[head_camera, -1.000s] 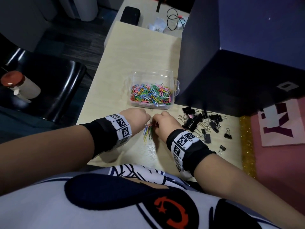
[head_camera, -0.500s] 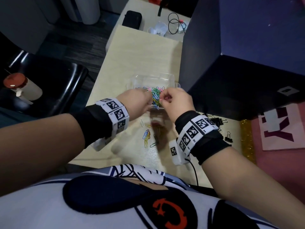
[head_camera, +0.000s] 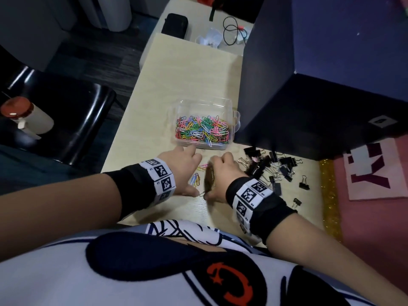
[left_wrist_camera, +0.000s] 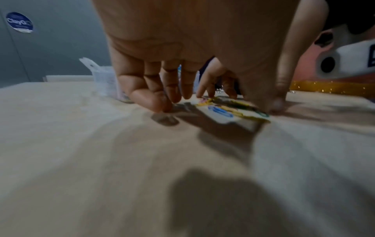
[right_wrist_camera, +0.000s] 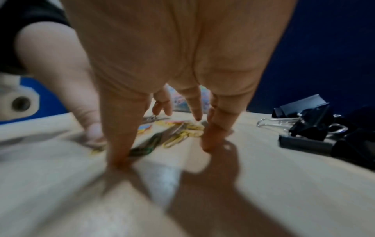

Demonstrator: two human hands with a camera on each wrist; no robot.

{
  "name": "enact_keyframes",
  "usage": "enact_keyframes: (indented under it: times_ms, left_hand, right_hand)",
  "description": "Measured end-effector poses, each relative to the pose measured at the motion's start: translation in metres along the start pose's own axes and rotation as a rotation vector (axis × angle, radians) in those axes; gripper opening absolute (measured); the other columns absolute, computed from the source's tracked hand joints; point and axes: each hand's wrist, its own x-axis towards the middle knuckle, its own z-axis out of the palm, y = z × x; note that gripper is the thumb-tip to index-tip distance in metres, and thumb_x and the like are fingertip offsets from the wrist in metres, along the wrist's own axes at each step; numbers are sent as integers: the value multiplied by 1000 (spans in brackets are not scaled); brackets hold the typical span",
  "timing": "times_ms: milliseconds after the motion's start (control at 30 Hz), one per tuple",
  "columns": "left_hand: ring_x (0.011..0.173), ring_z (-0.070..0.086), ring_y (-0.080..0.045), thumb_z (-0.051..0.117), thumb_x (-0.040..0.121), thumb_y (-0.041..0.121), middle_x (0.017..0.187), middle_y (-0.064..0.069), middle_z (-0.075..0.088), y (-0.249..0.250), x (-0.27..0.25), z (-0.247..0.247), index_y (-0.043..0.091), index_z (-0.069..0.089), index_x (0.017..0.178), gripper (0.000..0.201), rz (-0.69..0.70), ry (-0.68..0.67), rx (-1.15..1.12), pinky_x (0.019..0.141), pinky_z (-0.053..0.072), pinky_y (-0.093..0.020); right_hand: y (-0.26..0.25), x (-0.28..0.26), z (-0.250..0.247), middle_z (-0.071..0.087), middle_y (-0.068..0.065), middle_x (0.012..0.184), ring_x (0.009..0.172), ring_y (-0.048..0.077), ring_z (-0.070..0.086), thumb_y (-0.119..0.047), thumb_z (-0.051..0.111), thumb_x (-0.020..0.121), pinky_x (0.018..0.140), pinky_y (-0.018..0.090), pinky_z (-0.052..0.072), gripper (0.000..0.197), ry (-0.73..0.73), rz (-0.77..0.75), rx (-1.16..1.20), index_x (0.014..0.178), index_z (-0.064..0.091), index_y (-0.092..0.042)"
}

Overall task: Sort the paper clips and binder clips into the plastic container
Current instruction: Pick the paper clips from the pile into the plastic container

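A clear plastic container on the pale table holds a heap of coloured paper clips. Nearer me, a few loose coloured paper clips lie on the table between my hands. My left hand and right hand both stand on straight fingertips around them, thumbs nearly meeting at a dark clip. In the wrist views the loose clips lie under the arched fingers, held by neither hand. A pile of black binder clips lies just right of my right hand.
A tall dark blue box stands against the container's right side. Two stray binder clips sit further right, near a gold strip and pink mat. A black chair and a bottle are left of the table.
Half a second ago both hands were raised over the container. They have come back down to the table and now bracket the loose paper clips near the front edge.
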Motion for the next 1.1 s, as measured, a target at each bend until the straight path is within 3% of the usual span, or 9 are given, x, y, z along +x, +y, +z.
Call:
enact_keyframes:
  times_ms: [200, 400, 600, 700, 833, 967, 1100]
  left_hand:
    - [108, 53, -30, 63, 87, 39, 114, -10, 50, -4, 8, -4, 12, 50, 117, 43, -10, -22, -58, 85, 48, -39]
    - [96, 59, -29, 48, 93, 18, 105, -10, 56, -11, 11, -3, 12, 58, 106, 17, -18, -27, -32, 81, 50, -39]
    - [96, 59, -29, 48, 96, 22, 106, -11, 57, -13, 11, -6, 10, 59, 109, 21, 40, -13, 48, 75, 46, -35]
    - [96, 59, -29, 48, 97, 22, 107, -10, 57, -14, 10, -8, 10, 60, 109, 21, 49, 5, 35, 76, 47, -35]
    - [100, 57, -28, 47, 97, 27, 109, -8, 58, -17, 8, -24, 11, 60, 107, 23, 69, 118, -49, 81, 44, -36]
    - [100, 57, -30, 53, 93, 29, 104, -11, 59, -23, 14, -56, 11, 63, 104, 23, 23, 344, -206, 84, 43, -36]
    - [103, 58, -28, 63, 88, 35, 109, -8, 60, -35, 18, -74, 16, 60, 117, 35, -55, 416, -265, 89, 44, -36]
  right_hand:
    - [-2, 4, 7, 41, 10, 118, 108, 33, 51, -18, 64, 83, 92, 37, 46, 46, 58, -142, 77, 126, 48, -17]
    - [0, 10, 7, 44, 10, 115, 101, 33, 55, -10, 51, 88, 85, 36, 48, 33, 94, -126, 111, 120, 55, -17]
    - [0, 14, 4, 49, 10, 112, 103, 31, 55, -6, 48, 88, 89, 37, 48, 27, 142, -105, 120, 111, 60, -15]
    - [3, 15, -9, 54, 7, 111, 101, 26, 57, -10, 52, 88, 89, 33, 48, 18, 182, -77, 166, 98, 66, -17]
    - [0, 15, -35, 60, 2, 103, 92, 21, 60, -18, 62, 85, 86, 28, 48, 6, 340, -76, 312, 84, 68, -21]
    - [-5, 17, -60, 59, 1, 99, 86, 21, 63, -16, 63, 83, 88, 29, 48, 11, 638, -104, 527, 91, 69, -20]
    - [-5, 16, -66, 53, 5, 114, 100, 24, 58, -21, 61, 86, 93, 33, 46, 25, 627, -116, 449, 111, 63, -21]
